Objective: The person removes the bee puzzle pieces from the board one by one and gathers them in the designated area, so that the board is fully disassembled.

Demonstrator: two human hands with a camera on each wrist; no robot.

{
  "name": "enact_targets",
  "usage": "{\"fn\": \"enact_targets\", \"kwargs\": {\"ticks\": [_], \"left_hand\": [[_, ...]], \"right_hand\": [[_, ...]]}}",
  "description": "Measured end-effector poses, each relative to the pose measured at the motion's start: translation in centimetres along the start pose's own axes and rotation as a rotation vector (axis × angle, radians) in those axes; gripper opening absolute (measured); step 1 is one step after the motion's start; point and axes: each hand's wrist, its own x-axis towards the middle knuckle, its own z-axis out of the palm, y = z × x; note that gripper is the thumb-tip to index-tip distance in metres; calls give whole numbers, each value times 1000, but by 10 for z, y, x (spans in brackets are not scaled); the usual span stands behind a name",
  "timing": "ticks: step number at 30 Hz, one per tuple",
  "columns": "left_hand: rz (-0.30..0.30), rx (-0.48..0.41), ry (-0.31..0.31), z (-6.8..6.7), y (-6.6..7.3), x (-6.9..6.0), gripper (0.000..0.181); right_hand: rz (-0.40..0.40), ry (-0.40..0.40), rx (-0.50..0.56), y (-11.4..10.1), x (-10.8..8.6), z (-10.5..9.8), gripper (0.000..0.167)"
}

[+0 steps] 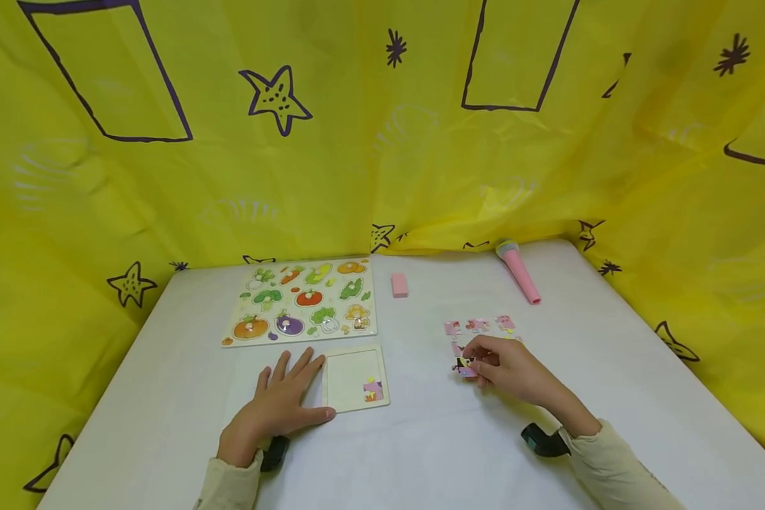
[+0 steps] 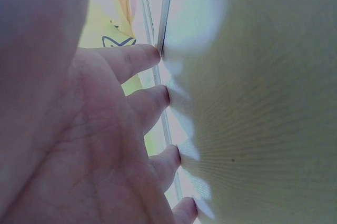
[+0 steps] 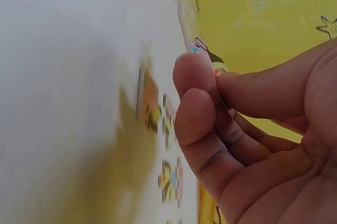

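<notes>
My left hand (image 1: pixel 280 400) lies on the table with its fingers spread, and its index finger and thumb touch the left edge of a small square puzzle tray (image 1: pixel 344 375). One pink jigsaw piece (image 1: pixel 372 391) sits in that tray's lower right corner. In the left wrist view the fingertips (image 2: pixel 174 155) rest on the pale tabletop. To the right, my right hand (image 1: pixel 516 372) pinches a jigsaw piece (image 3: pixel 200 48) between thumb and fingers, which partly hide it. Under and beyond this hand are several loose pink jigsaw pieces (image 1: pixel 477 325) in rows.
A vegetable peg puzzle board (image 1: pixel 299 341) lies behind the tray at the left. Farther back are a pink block (image 1: pixel 399 285) and a pink toy microphone (image 1: pixel 520 275). Yellow patterned cloth (image 1: pixel 344 177) hangs around the back and sides of the white table (image 1: pixel 421 453).
</notes>
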Motion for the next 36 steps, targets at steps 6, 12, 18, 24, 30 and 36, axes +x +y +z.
{"fn": "enact_targets", "kwargs": {"ticks": [6,12,18,24,30,36], "left_hand": [[9,-7,4,0,0,-1,99],[22,-9,4,-1,-1,-2,99],[25,-12,5,-1,-1,-2,99],[18,-11,0,0,-1,-1,100],[8,-8,-8,-1,1,-1,100],[17,-18,4,-1,1,-2,99]], "right_hand": [[62,72,-43,12,-13,-16,17],[160,111,-24,21,-24,-26,13],[200,98,-44,30,-28,-30,13],[248,78,-87,32,-30,-28,14],[215,71,-152,31,-28,-26,11],[217,76,-239,32,-22,-26,10]]}}
